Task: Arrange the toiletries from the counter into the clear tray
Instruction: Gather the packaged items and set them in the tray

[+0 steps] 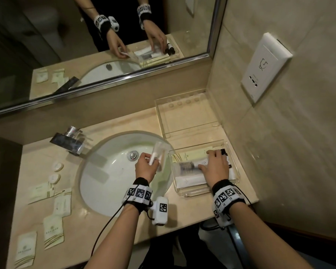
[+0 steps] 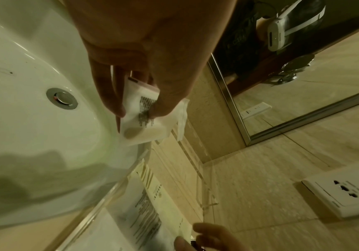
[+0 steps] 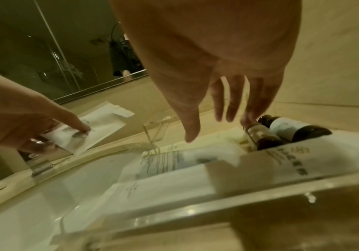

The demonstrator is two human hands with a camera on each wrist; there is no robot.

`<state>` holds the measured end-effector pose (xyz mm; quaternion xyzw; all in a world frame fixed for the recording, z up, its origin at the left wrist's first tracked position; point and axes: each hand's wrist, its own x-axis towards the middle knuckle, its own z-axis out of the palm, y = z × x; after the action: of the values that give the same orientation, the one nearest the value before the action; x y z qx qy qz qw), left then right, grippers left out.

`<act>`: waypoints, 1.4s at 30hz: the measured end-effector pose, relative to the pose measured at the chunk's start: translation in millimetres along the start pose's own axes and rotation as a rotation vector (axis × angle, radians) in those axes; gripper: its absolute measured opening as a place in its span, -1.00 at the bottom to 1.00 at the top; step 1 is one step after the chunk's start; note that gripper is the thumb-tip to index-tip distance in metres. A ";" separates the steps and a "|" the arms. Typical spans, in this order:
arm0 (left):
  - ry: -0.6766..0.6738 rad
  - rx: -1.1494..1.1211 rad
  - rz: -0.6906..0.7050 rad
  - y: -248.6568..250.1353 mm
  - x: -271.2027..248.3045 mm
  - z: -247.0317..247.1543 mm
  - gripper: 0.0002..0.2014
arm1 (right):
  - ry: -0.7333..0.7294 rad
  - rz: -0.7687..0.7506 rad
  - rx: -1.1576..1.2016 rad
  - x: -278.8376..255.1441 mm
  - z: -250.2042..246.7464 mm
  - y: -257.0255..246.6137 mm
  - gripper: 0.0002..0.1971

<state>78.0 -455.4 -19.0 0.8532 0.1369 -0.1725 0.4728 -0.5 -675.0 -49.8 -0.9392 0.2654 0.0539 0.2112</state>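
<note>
I take the white oval sink basin (image 1: 113, 177) sunk into the beige marble worktop (image 1: 81, 228) as my landmark. Over the basin's right edge my left hand (image 1: 145, 167) pinches a flat white sachet with dark printed text (image 2: 144, 117) between thumb and fingertips, clamped on it and holding it clear of the worktop. Just right of the basin sits the clear acrylic tray (image 1: 190, 193), with long cream and white packets (image 1: 190, 181) lying flat side by side in it and two small dark bottles with pale labels (image 3: 281, 130) lying against its far-right end. My right hand (image 1: 214, 168) lies inside the tray with fingers straight and spread, palm down over the packets, fingertips reaching the nearer bottle; it grips nothing. Beyond the tray, further from me and still right of the basin, a second clear acrylic tray-shaped piece (image 1: 186, 115) rests in the corner against the wall. Left of the basin, several cream square sachets (image 1: 52, 232) and two small round white wrapped items (image 1: 55, 171) lie scattered on the worktop, well apart from the tray. Behind the basin to its left stands the chrome tap (image 1: 70, 139), under the mirror (image 1: 97, 41).
</note>
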 end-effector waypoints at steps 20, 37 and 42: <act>-0.307 -0.127 0.123 13.1 0.5 28.8 -0.79 | -0.093 0.089 0.896 3.6 -2.6 -18.6 -0.77; -0.329 0.062 0.103 15.6 -8.8 104.9 -0.80 | -0.068 0.280 0.404 0.2 -17.6 43.7 -0.78; -0.321 0.161 0.220 16.6 -7.8 103.3 -0.80 | -0.055 0.235 0.326 -6.4 -16.0 45.2 -0.82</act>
<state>60.6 -552.8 -54.0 0.8597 -0.0484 -0.2639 0.4346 -29.7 -713.5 -50.6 -0.8532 0.3727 0.0603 0.3600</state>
